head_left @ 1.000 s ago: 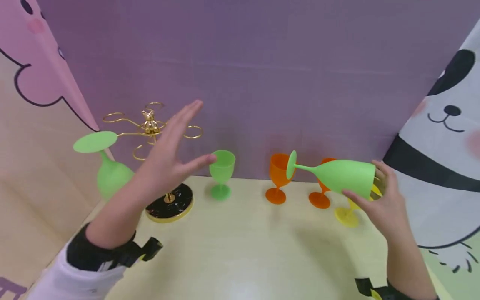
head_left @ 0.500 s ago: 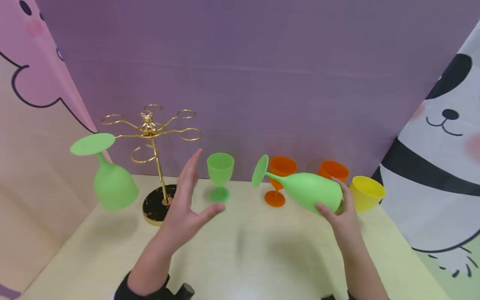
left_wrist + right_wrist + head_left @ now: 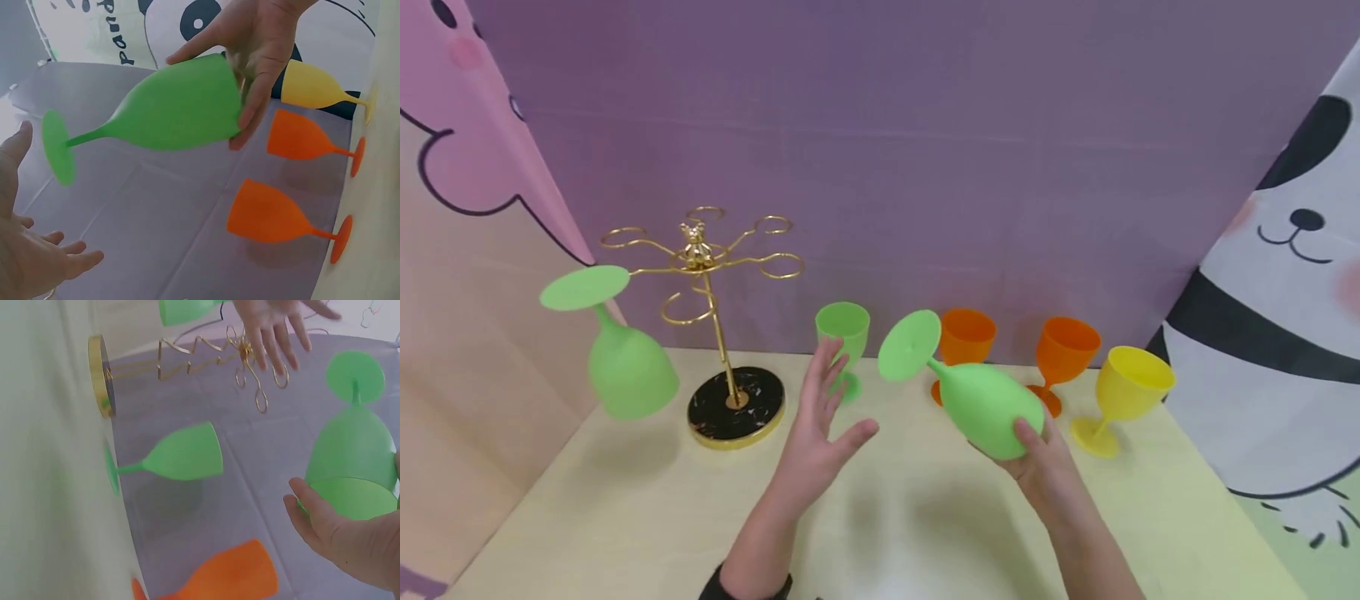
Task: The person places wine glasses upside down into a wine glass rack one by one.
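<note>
Above the table my right hand [image 3: 1041, 467] grips a green goblet [image 3: 988, 408] by the bowl near its rim. The goblet is tilted, its foot pointing up and left toward my other hand. My left hand [image 3: 820, 433] is held up with fingers spread and nothing in it. In the left wrist view the goblet's round foot [image 3: 59, 147] is close to the left thumb, with a gap between. A second green goblet [image 3: 632, 375] hangs upside down from the gold rack [image 3: 715, 325] at the left. Another green goblet [image 3: 842, 325] stands upright behind my left hand.
Two orange goblets [image 3: 1067, 350] and a yellow goblet [image 3: 1131, 387] stand along the table's back right. The rack's black round base [image 3: 736, 404] rests on the pale table [image 3: 880, 533]. A purple cloth [image 3: 910, 150] hangs behind.
My right hand has brought the green goblet left and slightly down, turning its foot upward. My left hand has come away from the rack, down and to the right, still holding nothing.
</note>
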A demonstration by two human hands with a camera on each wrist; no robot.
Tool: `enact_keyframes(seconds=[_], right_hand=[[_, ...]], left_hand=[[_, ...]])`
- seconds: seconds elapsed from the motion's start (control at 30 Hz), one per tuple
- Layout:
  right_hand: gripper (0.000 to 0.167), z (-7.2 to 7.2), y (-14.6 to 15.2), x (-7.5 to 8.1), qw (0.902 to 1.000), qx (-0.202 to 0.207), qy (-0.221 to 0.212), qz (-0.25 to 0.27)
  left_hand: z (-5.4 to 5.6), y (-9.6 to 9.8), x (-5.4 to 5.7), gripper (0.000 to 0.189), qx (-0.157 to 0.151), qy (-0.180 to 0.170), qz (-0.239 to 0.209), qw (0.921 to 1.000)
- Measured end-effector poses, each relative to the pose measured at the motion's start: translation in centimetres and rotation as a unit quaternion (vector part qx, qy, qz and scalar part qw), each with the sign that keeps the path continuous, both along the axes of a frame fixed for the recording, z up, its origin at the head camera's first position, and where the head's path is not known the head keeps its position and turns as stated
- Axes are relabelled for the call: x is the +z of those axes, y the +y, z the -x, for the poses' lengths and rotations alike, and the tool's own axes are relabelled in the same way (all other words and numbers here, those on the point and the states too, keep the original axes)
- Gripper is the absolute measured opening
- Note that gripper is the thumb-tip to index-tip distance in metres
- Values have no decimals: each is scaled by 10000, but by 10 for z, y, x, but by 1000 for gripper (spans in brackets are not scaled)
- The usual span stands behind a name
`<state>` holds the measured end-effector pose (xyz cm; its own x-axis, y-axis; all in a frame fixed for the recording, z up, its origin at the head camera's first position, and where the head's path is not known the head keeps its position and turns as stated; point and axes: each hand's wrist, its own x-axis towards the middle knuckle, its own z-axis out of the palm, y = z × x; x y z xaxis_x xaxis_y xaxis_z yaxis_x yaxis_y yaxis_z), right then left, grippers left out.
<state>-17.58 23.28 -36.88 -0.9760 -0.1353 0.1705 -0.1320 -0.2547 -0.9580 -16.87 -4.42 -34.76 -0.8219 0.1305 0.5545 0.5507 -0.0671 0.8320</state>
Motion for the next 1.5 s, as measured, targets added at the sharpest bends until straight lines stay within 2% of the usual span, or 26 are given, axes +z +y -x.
enact_keyframes(seconds=[0.1, 0.2, 0.3, 0.4, 0.57, 0.63, 0.83, 1.03, 1.17, 1.27, 1.5], right_hand=[[34, -2, -4, 1, 9984, 539, 79, 124], [36, -1, -8, 1, 9922, 1157, 109, 443], [38, 0, -11, 0, 9827, 1668, -63, 806], [40, -3, -14, -2, 9721, 2039, -368, 1096], [40, -8, -20, -9, 9602, 2227, -759, 1506], [41, -9, -23, -12, 9525, 2361, -824, 1736], [47, -13, -32, -20, 9188, 3076, -965, 2276], [51, -15, -38, -27, 9026, 3488, -952, 2337], [52, -15, -42, -32, 8916, 3729, -828, 2430], [53, -16, -44, -34, 8866, 3842, -743, 2465], [55, -15, -44, -34, 8891, 3840, -673, 2397]], left_hand=[[2, 8, -2, 102, -110, -65, -42, 9999], [4, 15, -3, 103, -212, -101, -29, 9997], [5, 23, -7, 103, -323, -181, 53, 9993], [3, 32, -13, 104, -285, -412, 227, 9985], [1, 41, -20, 110, -95, -878, 367, 9954], [1, 43, -21, 112, -99, -883, 387, 9953], [-2, 43, -20, 117, -101, -813, 568, 9950], [-11, 45, -12, 117, 131, -991, 915, 9908], [-17, 47, -11, 112, 133, -1140, 1213, 9860], [-21, 48, -11, 108, 95, -1131, 1312, 9848], [-22, 50, -10, 105, 146, -986, 1363, 9856]])
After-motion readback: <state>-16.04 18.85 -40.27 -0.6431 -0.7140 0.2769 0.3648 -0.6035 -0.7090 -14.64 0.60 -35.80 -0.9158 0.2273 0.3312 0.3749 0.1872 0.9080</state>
